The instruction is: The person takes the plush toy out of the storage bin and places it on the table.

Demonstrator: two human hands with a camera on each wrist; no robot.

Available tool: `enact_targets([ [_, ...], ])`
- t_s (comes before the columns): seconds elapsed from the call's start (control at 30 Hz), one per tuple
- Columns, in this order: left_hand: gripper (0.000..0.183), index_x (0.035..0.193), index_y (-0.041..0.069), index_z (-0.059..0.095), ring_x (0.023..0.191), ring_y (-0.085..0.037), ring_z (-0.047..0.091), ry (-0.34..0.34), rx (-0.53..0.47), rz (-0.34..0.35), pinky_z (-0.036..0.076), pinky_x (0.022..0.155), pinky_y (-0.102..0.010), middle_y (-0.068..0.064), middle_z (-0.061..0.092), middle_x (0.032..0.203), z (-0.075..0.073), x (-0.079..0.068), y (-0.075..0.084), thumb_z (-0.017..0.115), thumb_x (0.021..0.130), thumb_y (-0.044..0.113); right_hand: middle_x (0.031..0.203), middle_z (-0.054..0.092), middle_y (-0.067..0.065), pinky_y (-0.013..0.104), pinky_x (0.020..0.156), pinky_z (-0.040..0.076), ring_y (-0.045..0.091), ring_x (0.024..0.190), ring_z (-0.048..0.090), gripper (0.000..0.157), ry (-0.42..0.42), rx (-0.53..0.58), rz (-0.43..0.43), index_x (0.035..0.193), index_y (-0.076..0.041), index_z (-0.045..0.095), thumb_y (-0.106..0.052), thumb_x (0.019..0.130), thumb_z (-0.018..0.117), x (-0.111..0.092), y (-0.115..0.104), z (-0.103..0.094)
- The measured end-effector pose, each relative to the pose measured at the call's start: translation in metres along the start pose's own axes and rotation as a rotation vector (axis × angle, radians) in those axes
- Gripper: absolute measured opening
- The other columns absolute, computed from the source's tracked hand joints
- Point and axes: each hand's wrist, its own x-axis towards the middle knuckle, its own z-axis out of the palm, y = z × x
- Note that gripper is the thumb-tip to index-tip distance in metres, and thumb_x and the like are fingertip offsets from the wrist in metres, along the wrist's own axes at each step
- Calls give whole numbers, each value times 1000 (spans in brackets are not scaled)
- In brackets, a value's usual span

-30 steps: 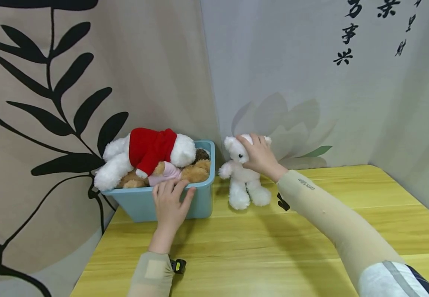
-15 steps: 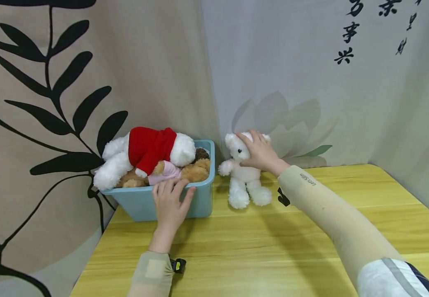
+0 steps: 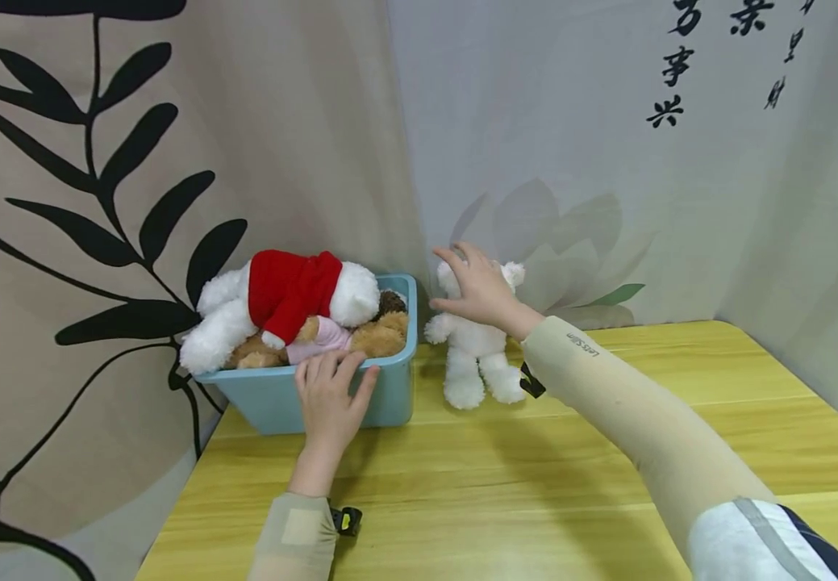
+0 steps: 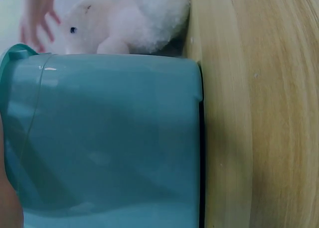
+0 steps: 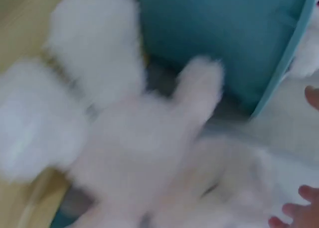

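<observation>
A white teddy bear (image 3: pixel 475 339) sits on the table against the curtain, right of a blue plastic bin (image 3: pixel 389 399). My right hand (image 3: pixel 480 286) is raised before its head with spread fingers, hiding most of the face. In the left wrist view, a gap shows between those fingers and the bear's head. My left hand (image 3: pixel 331 407) rests at the bin's front rim, fingertips on the edge and thumb spread to the side. A white plush toy in a red sweater (image 3: pixel 291 290) lies face down across the top of the bin, its legs over the left end.
Brown plush toys (image 3: pixel 382 335), one with pink clothing (image 3: pixel 320 339), fill the bin under the red-sweater toy. The wooden table (image 3: pixel 535 476) ends close to the bin's left side. A printed curtain (image 3: pixel 578 161) hangs right behind the bin and bear.
My right hand has let go of the white teddy bear's head and shifted left and slightly up, its fingers spreading. The bear stays seated. My left hand keeps its place at the bin rim.
</observation>
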Motion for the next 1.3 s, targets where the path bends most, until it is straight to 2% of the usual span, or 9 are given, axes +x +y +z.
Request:
enact_targets([
  [0.17,45,100,14,66,89,-32,53,-3,9,4,30,89,-53,-9,61,96,-3,-1,-3,46,98,54,155,24,15,54,104,34,35,136,34,96,-78,121,-125,154,-22,25,-49,78,77,26,-43,8],
  [0.23,45,100,14,66,88,-32,53,1,12,6,31,89,-53,-9,61,96,-4,0,-4,46,98,54,155,25,13,52,103,36,33,135,37,101,-117,119,-148,154,-21,23,-51,76,79,37,-56,12],
  [0.3,45,99,14,66,88,-32,53,0,18,6,31,89,-53,-9,61,96,-4,0,-3,46,98,54,155,24,11,52,102,37,34,135,36,105,-147,103,-131,155,-23,22,-52,73,80,46,-65,14],
  [0.5,43,99,13,66,90,-32,53,-21,20,11,31,89,-52,-10,60,96,-3,2,2,48,98,52,157,23,7,55,101,37,31,137,35,110,-232,43,-68,156,-28,15,-55,71,81,62,-77,20],
  [0.67,43,97,14,67,88,-32,53,1,6,22,31,89,-53,-10,61,96,-2,5,3,48,97,53,158,24,6,45,105,35,26,139,32,108,-327,143,-104,157,-23,13,-46,75,81,72,-85,22],
  [0.83,45,97,14,66,88,-31,54,14,14,31,32,89,-53,-9,61,96,-1,6,2,47,97,55,157,26,7,33,110,29,21,141,29,101,-392,231,-85,156,-13,15,-34,81,79,85,-91,22],
  [1.0,44,96,14,66,87,-31,54,25,17,23,31,89,-53,-9,60,95,-2,7,1,47,97,54,157,24,10,36,109,31,24,141,28,111,-420,229,-65,157,-14,8,-34,77,82,90,-100,26],
  [1.13,44,96,14,66,86,-31,54,20,20,17,32,88,-52,-9,60,94,-2,5,1,47,97,54,155,27,12,38,104,37,26,135,37,116,-410,176,-70,157,-15,2,-36,75,83,89,-105,31],
  [1.3,44,97,15,66,85,-31,53,13,21,8,32,87,-52,-8,60,95,-2,2,0,47,97,54,150,39,10,36,99,42,24,127,47,97,-322,156,-73,156,-13,16,-32,82,77,92,-104,33],
])
